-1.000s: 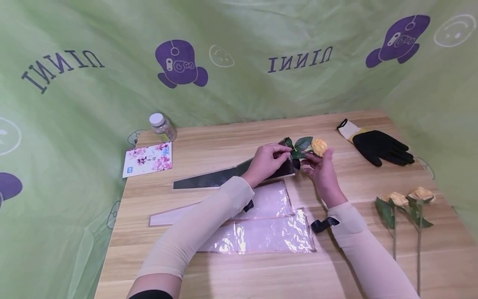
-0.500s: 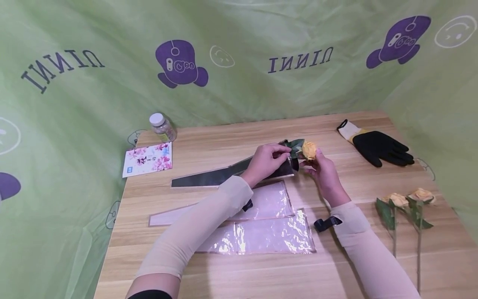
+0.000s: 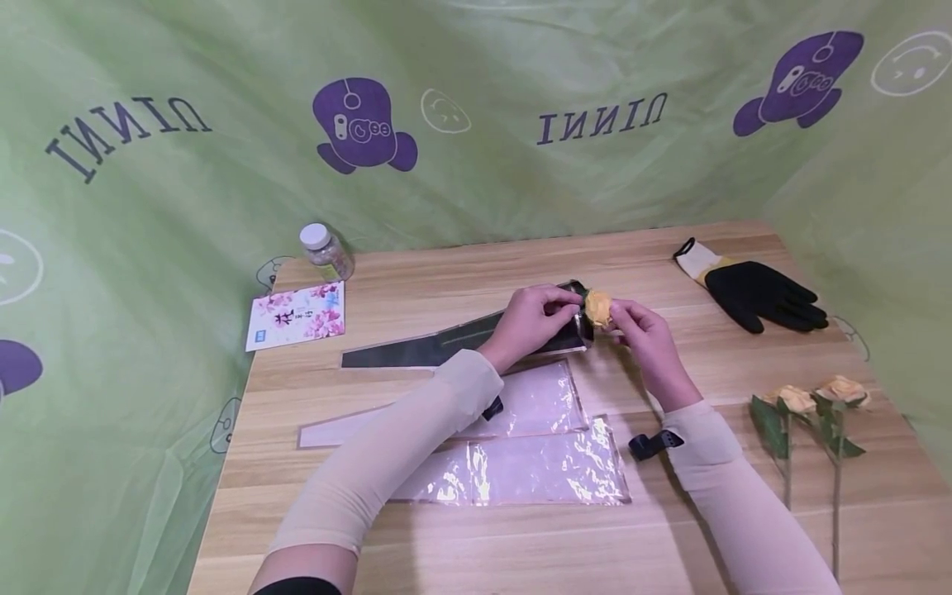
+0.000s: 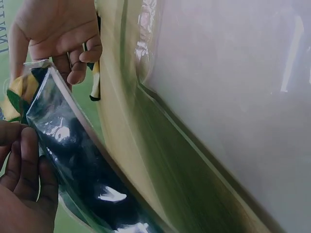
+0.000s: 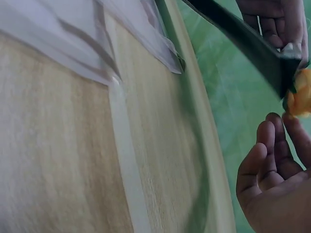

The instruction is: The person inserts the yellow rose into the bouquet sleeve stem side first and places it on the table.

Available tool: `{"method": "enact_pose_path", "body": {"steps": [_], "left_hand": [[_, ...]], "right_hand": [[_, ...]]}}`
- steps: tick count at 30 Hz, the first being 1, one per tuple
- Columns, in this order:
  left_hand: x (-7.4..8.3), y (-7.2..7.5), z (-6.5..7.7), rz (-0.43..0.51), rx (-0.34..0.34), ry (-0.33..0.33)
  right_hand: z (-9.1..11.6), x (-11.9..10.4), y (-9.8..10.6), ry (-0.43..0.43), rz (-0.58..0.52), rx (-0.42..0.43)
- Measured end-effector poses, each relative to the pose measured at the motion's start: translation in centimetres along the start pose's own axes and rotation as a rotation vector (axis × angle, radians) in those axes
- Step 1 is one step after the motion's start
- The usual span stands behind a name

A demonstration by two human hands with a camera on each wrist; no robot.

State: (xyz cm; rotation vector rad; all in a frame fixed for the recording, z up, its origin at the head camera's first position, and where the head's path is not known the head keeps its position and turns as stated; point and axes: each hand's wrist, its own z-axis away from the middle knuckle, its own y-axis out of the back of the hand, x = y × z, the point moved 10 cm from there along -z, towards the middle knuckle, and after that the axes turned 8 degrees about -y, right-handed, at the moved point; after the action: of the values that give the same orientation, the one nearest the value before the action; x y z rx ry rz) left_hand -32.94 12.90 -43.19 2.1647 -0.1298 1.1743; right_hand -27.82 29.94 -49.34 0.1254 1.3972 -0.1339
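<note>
In the head view a black flower sleeve with a clear front (image 3: 405, 350) lies at a slant, its wide mouth at the right. My left hand (image 3: 526, 322) pinches the edge of that mouth between thumb and fingers. A yellow rose (image 3: 598, 309) sits at the opening; its stem is hidden, apparently inside the sleeve. At the bloom, my right hand (image 3: 654, 343) holds the rose between thumb and forefinger. The left wrist view shows the rose (image 4: 22, 92) and a green leaf behind the clear film. From the right wrist, the bloom (image 5: 302, 97) touches the right fingertips.
Two pale sleeves (image 3: 521, 471) lie nearer on the wooden table. Two more yellow roses (image 3: 792, 399) are at the right. A black-coated glove (image 3: 762, 293) lies at the back right. A lidded jar (image 3: 327, 252) and a floral card (image 3: 296, 316) stand at the back left.
The right hand and the rose have moved left; the leaves, visible outside earlier, have gone into the sleeve's mouth. The left hand has stayed at the sleeve's edge.
</note>
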Motion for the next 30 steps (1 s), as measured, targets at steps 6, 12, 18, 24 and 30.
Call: {"method": "enact_pose_path", "body": {"steps": [6, 12, 18, 24, 30], "left_hand": [[-0.2, -0.2, 0.2, 0.008, 0.005, -0.008], [-0.2, -0.3, 0.1, 0.004, -0.009, -0.017], [0.0, -0.4, -0.1, 0.004, -0.034, -0.026], [0.1, -0.4, -0.2, 0.003, -0.047, -0.015], [0.4, -0.5, -0.2, 0.014, -0.057, -0.007]], "right_hand": [[0.0, -0.7, 0.0, 0.085, -0.011, 0.05], [0.3, -1.2, -0.1, 0.121, 0.011, 0.077], [0.3, -1.2, -0.6, 0.149, 0.097, 0.044], [0.4, -1.3, -0.7, 0.17, 0.108, 0.03], [0.6, -1.7, -1.7, 0.212, 0.177, -0.017]]}}
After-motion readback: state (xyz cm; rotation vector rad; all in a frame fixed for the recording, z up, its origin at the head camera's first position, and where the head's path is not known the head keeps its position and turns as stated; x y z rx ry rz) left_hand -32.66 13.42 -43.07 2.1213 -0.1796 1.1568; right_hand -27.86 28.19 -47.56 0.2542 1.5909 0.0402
